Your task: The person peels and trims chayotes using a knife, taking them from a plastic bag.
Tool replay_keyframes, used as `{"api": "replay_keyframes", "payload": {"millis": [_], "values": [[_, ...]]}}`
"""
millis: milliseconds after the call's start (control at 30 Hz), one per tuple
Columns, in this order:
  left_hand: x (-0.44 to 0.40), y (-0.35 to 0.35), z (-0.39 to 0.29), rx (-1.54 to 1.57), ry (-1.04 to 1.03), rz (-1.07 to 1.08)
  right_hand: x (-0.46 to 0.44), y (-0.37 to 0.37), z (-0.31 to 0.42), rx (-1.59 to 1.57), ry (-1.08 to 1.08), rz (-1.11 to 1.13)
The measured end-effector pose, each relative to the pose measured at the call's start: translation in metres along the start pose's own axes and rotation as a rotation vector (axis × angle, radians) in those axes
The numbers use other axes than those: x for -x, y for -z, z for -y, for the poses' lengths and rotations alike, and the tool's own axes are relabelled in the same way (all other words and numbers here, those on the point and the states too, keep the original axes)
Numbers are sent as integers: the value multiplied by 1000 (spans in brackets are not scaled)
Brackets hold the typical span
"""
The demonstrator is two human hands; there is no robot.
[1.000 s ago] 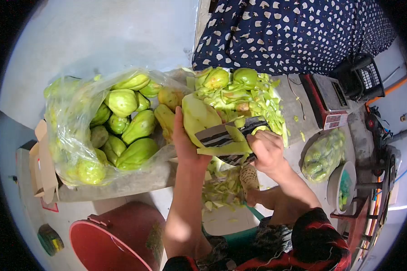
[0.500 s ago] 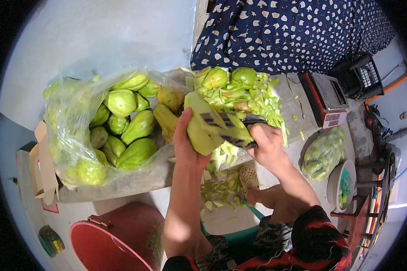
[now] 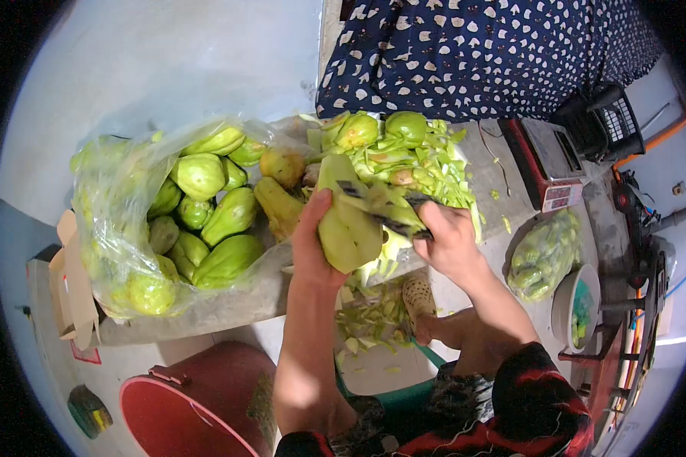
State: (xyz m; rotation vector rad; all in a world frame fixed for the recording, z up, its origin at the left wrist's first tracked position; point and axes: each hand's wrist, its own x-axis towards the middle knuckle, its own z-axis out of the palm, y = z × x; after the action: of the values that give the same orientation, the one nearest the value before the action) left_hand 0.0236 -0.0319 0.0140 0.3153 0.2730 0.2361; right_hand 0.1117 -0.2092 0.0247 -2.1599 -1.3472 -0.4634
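My left hand [image 3: 312, 244] is wrapped round a peeled pale-green fruit [image 3: 347, 232], held upright above the bench edge. In my right hand [image 3: 448, 232] is the handle end of a dark blade [image 3: 392, 221], blurred by motion, whose far part lies against the fruit's right side. Green peel covers part of the blade. Left of the hands, an open clear plastic bag [image 3: 110, 228] holds several unpeeled green fruits [image 3: 227, 260]. A heap of peel [image 3: 434, 167] lies behind the hands, with a green fruit [image 3: 405, 128] on top.
A red bucket [image 3: 198, 396] stands on the floor at lower left, near a cardboard box [image 3: 72, 282]. To the right are a scale [image 3: 545, 164], a black basket [image 3: 606, 126], a bagged heap of green pieces [image 3: 543, 255] and a basin [image 3: 562, 305]. Peel litters the floor.
The blade has moved along the fruit and now shows blurred, with its dark surface less visible. The fruit is turned more upright in my left hand, and the long peel strip no longer hangs across it.
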Motion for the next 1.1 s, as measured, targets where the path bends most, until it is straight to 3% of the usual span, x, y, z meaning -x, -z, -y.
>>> {"api": "replay_keyframes", "payload": {"millis": [200, 400, 467, 667, 833, 933, 1100], "values": [[2, 4, 3, -153, 67, 130, -2, -8, -16, -5, -85, -12], [5, 1, -2, 5, 170, 399, -4, -7, -20, -5, -413, 82], [2, -1, -4, 123, 78, 165, 3, -5, -15, -17, -332, 63], [-4, 15, -6, 131, 29, 120, 1, 0, 2, -84, 108, -53], [-4, 17, -8, 81, 106, 172, -1, 9, 9, -42, 152, -17], [3, 6, -3, 16, 76, 48, -2, 6, 0, 31, 65, 27], [6, 6, -1, -93, 104, 187, -3, -4, -14, 93, -53, -25]]}}
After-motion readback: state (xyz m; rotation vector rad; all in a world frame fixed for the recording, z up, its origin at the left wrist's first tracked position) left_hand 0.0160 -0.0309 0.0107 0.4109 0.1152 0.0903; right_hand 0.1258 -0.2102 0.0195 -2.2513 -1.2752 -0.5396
